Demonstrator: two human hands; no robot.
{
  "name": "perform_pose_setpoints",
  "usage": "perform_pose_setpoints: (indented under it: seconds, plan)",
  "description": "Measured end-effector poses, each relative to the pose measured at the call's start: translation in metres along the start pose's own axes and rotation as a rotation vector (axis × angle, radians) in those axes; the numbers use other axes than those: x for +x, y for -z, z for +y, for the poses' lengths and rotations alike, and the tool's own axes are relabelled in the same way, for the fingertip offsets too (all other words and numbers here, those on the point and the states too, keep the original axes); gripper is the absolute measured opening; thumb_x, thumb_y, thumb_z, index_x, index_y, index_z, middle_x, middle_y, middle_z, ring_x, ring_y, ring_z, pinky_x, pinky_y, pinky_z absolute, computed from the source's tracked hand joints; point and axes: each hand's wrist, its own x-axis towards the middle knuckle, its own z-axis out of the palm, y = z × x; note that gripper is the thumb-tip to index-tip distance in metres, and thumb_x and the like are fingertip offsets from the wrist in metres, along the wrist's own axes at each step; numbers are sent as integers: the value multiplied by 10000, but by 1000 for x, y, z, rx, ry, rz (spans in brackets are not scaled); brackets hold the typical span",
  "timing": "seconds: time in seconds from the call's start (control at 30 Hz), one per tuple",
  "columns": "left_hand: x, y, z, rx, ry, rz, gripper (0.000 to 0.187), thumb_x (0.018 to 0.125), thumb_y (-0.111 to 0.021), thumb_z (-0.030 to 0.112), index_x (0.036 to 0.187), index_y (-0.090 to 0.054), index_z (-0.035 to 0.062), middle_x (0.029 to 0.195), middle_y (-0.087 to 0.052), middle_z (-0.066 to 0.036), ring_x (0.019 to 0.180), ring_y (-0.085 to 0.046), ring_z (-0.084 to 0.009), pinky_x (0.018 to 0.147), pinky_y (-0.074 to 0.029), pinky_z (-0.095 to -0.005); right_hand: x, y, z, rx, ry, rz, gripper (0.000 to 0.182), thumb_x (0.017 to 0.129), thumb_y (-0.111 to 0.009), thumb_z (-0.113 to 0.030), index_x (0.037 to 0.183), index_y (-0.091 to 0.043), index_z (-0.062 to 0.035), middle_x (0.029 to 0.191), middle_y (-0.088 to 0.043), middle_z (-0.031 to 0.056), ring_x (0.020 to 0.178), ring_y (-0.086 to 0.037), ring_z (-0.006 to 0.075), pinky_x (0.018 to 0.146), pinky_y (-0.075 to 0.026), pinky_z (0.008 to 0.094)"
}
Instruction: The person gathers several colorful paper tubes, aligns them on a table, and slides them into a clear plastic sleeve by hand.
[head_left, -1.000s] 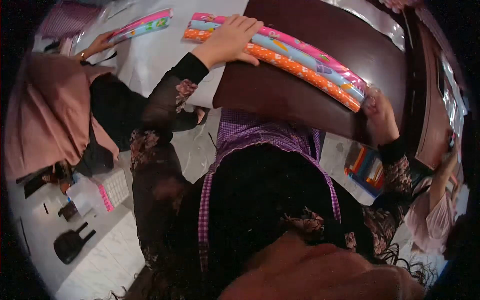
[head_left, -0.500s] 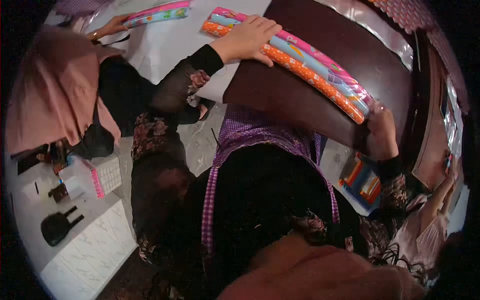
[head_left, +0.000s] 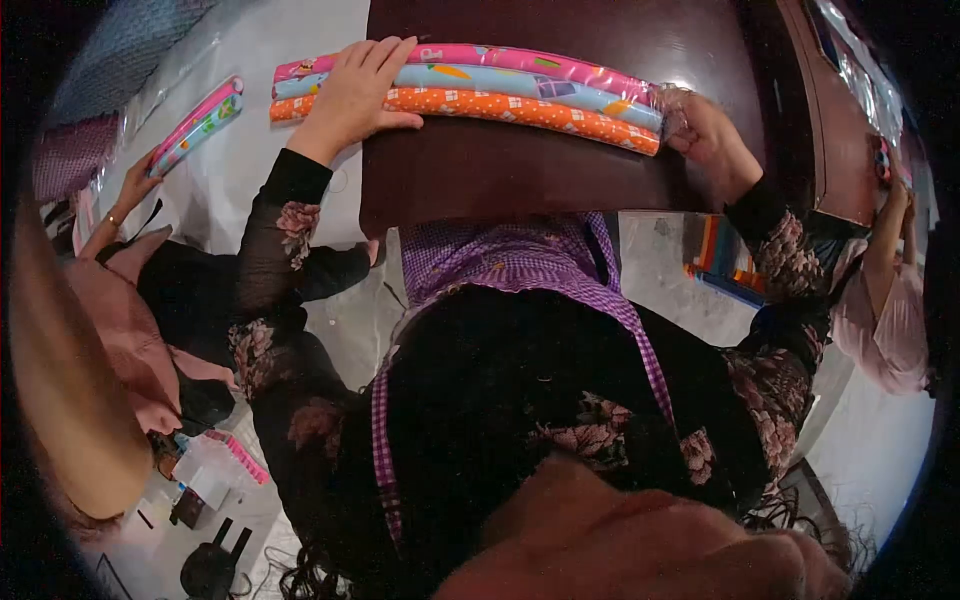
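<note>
Three patterned wrapping paper rolls, a pink one (head_left: pixel 500 58), a light blue one (head_left: pixel 500 82) and an orange one (head_left: pixel 520 108), lie side by side in clear plastic on the dark brown table (head_left: pixel 480 180). My left hand (head_left: pixel 362 90) grips across them near their left end, fingers over the pink and blue rolls, thumb by the orange one. At the right end, my right hand (head_left: pixel 708 138) is closed on the loose plastic wrapper end (head_left: pixel 676 105). Parts of its fingers are hidden behind the shiny film.
At the left, another person's hand (head_left: pixel 138 180) holds a pink and blue-green roll pair (head_left: pixel 200 125) above a white surface (head_left: pixel 270 190). A co-worker's forearm (head_left: pixel 882 240) shows at far right. Colourful items (head_left: pixel 715 255) are below the table's right side.
The view has turned, so the rolls now lie nearly level and further left. Both my hands stay on the bundle. The other person's rolls appear lower and more tilted.
</note>
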Motion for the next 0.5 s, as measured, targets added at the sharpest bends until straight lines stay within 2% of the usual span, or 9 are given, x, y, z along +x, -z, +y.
perform_pose_setpoints:
  seconds: [0.07, 0.13, 0.2, 0.23, 0.3, 0.33, 0.4, 0.5]
  plan:
    - [0, 2, 2, -46, 49, -66, 1018, 667, -783, 526, 1472, -341, 87, 1394, -451, -138, 1270, -424, -350, 1072, -347, -473, 0, 3, 0, -22, -8, -13, 96, 961, -527, -133, 890, -592, -124, 630, -398, -105, 481, -308, 9, 415, -220, 194]
    - [3, 4, 6, -41, 59, -78, 1019, 669, -780, 534, 1468, -342, 76, 1392, -451, -143, 1274, -421, -350, 1077, -340, -475, 5, 6, 2, -37, -10, -25, 96, 958, -530, -134, 887, -593, -123, 628, -397, -105, 477, -309, 9, 410, -217, 196]
    - [10, 5, 13, -38, 62, -92, 1021, 672, -777, 542, 1464, -344, 65, 1390, -452, -147, 1277, -418, -349, 1082, -334, -476, 12, 11, 5, 12, -12, -14, 217, 892, -685, -215, 738, -555, -133, 547, -378, -66, 444, -316, 66, 401, -231, 241]
    - [14, 4, 19, -57, 52, -69, 1020, 673, -776, 548, 1457, -349, 55, 1387, -454, -151, 1277, -419, -351, 1084, -331, -475, 12, 10, 7, 25, -7, -11, 217, 892, -685, -215, 738, -555, -133, 547, -378, -66, 444, -316, 66, 401, -231, 241]
    - [23, 3, 29, -94, 23, -46, 1011, 682, -767, 564, 1445, -361, 39, 1382, -458, -157, 1269, -427, -356, 1082, -332, -473, 13, 5, 10, 20, 18, 130, 231, 883, -702, -224, 732, -554, -133, 554, -391, -66, 440, -314, 71, 399, -238, 242]
    - [27, 3, 33, -93, 14, -51, 1011, 682, -767, 564, 1445, -361, 39, 1382, -458, -157, 1269, -427, -356, 1082, -332, -473, 9, 4, 10, 30, 19, 132, 231, 883, -702, -224, 732, -554, -133, 554, -391, -66, 440, -314, 71, 399, -238, 242]
    - [35, 1, 43, -95, 2, -48, 1007, 686, -758, 576, 1441, -368, 36, 1369, -466, -159, 1258, -437, -356, 1075, -340, -470, -3, 2, 7, -27, 102, 7, 234, 874, -717, -222, 733, -554, -132, 567, -403, -71, 451, -324, 67, 406, -244, 236]
    - [46, -2, 53, -96, -42, 8, 969, 667, -761, 586, 1387, -433, 25, 1296, -511, -145, 1199, -476, -332, 1044, -367, -452, -5, -3, 2, -42, 80, 21, 230, 869, -728, -222, 733, -561, -140, 576, -411, -76, 463, -334, 63, 418, -247, 231]
